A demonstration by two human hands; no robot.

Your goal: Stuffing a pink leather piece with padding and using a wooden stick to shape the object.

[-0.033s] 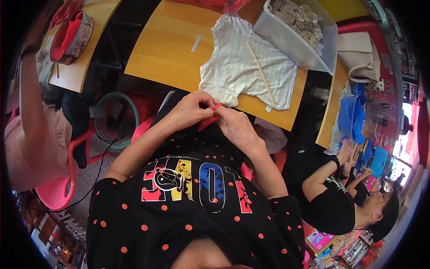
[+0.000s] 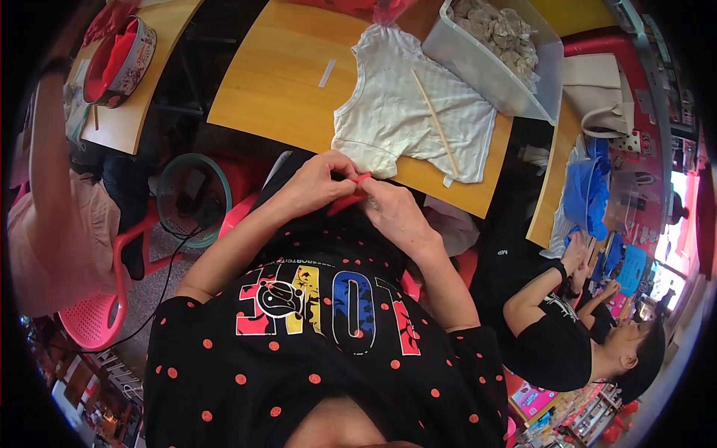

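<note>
Both hands meet over my lap, just in front of the table's near edge. My left hand (image 2: 321,183) has its fingers bent and pinched on a small red piece (image 2: 347,200), which looks like cloth. My right hand (image 2: 392,209) holds the same piece between thumb and fingers, partly hiding it. Just beyond my fingers, a white sleeveless garment (image 2: 403,97) lies flat on the wooden table (image 2: 269,67), with a thin pale stick (image 2: 433,119) across it. A short white strip (image 2: 326,73) lies to its left.
A translucent bin (image 2: 485,86) of crumpled cloth is at back right; a teal basket (image 2: 168,220) is at left. A co-worker in pink (image 2: 60,246) sits left, another in black (image 2: 553,336) right, near blue fabric (image 2: 586,190). A round tin (image 2: 134,71) stands on the left table.
</note>
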